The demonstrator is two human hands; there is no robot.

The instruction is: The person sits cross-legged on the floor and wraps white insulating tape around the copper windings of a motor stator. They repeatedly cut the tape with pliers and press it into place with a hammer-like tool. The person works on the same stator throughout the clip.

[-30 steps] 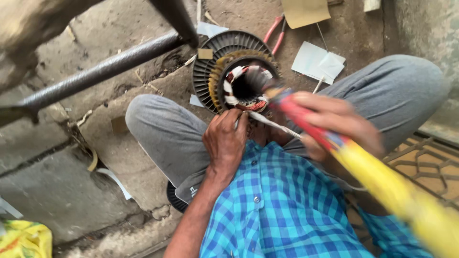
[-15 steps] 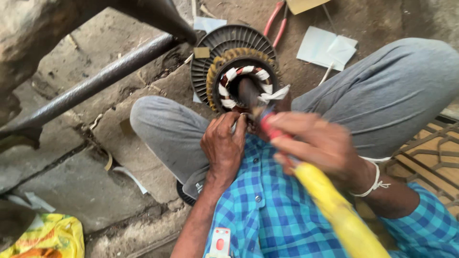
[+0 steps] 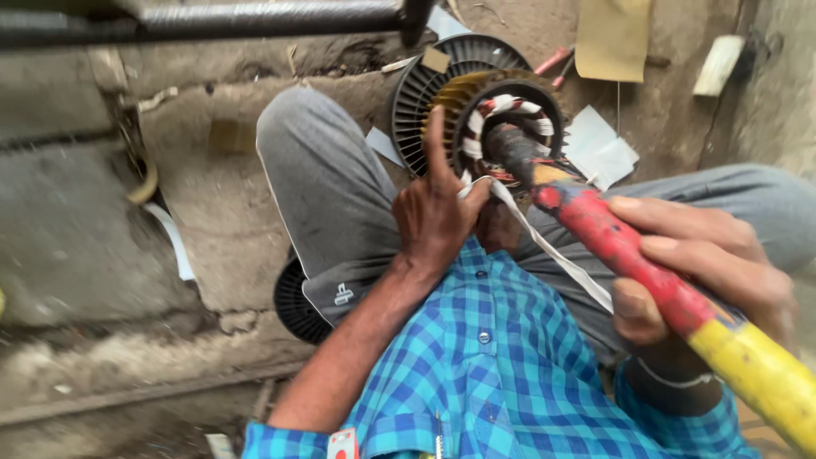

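Fingers of the right hand (image 3: 705, 263) clench the red-and-yellow tool handle (image 3: 646, 272), its dark tip inside the round copper-wound motor stator (image 3: 497, 119) between the knees. Left hand (image 3: 438, 212) pinches a white cloth strip (image 3: 552, 246), 1 finger raised against the stator's rim.

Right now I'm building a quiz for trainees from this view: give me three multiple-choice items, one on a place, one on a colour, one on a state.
1. Where does the motor stator sit?
A. between the knees
B. on a bench
C. on a wall

2. What colour is the tool handle in the right hand's grip?
A. green
B. red
C. white

3. What does the left hand do?
A. hangs free
B. pinches a white strip
C. holds pliers

A: the stator lies on the ground between the grey-trousered legs.
B: red under the fingers.
B: fingertips grip the strip.
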